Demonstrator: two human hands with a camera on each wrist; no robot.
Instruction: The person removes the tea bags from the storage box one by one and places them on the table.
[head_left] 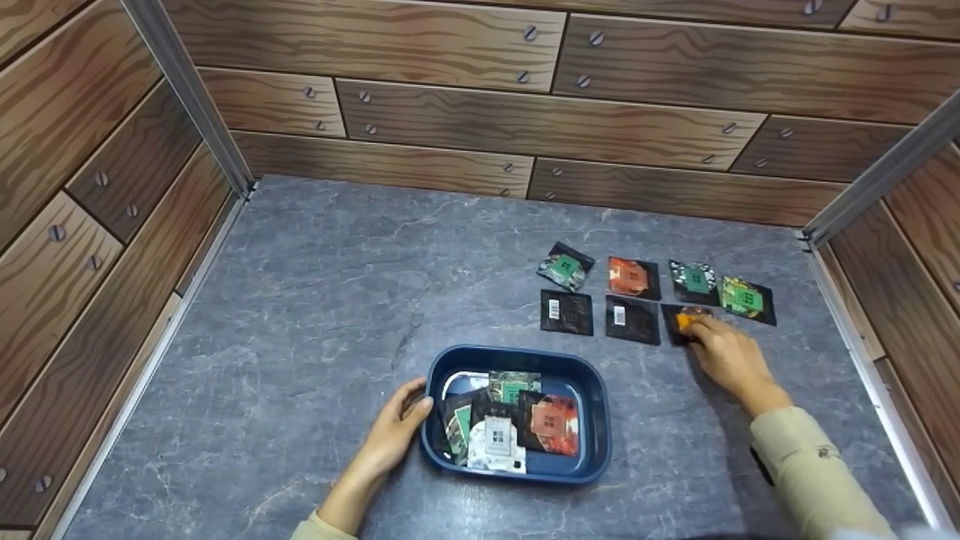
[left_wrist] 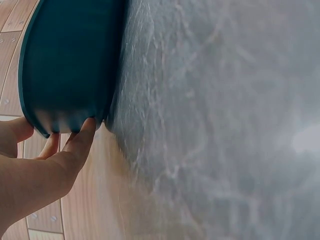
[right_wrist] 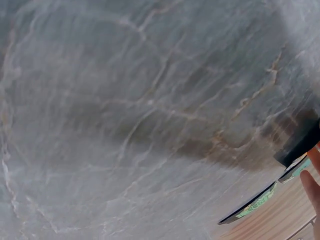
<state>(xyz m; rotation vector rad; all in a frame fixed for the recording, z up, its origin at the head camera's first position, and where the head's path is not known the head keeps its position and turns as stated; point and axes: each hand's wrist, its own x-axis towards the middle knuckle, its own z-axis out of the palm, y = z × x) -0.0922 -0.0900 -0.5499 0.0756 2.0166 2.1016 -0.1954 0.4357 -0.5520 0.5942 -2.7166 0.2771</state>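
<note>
A blue plastic bin stands on the table, holding several square printed packets. My left hand rests at its left end, fingertips on the outer wall and thumb right at the rim. To the bin's upper right, my right hand pinches a black-and-orange packet at its orange part. The right wrist view catches this dark packet tilted, with only some fingers in sight at the edge. Beside it lie two dark packets with white barcode labels, one nearer than the other.
Behind the dark packets are a green one, a red one, a black-and-white one with a green square and a yellow-green one. Wood-patterned walls enclose the grey marbled table at back and sides.
</note>
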